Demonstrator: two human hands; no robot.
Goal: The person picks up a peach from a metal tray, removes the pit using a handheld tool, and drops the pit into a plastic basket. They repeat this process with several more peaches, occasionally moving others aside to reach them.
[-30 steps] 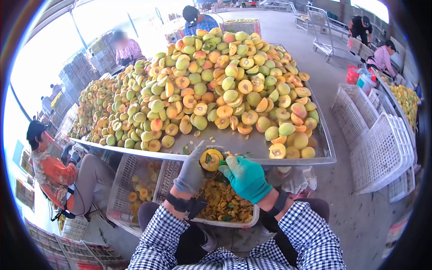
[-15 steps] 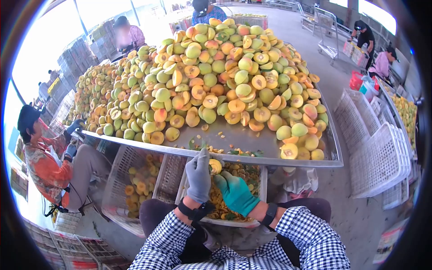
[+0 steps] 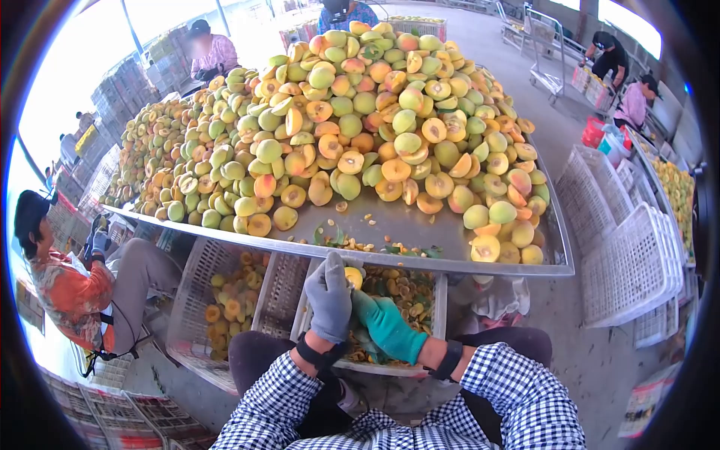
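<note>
Two gloved hands meet just under the edge of a big metal table (image 3: 420, 225); the left hand (image 3: 328, 296) wears a grey glove and the right hand (image 3: 386, 326) wears a green one. The left hand is curled around a yellow peach (image 3: 354, 277), and only a small bit of the fruit peeks out past the grey fingers; the right hand is tucked in close beside it with its fingers bent, touching the left hand, but it is hard to see if it grips anything, so I cannot tell. The peach is held up over a white crate (image 3: 427, 330) that sits between the person's knees; the crate has cut peach pieces in it. Another white crate (image 3: 196, 300) with more fruit sits just to the left.

A huge pile of peaches (image 3: 360, 120) covers the table, some whole and green, some cut open and orange; small bits and leaves lie on the bare metal near the front edge. A person in an orange top (image 3: 64, 289) sits at the left side of the table; empty white baskets (image 3: 637, 262) lie on the floor at the right.
</note>
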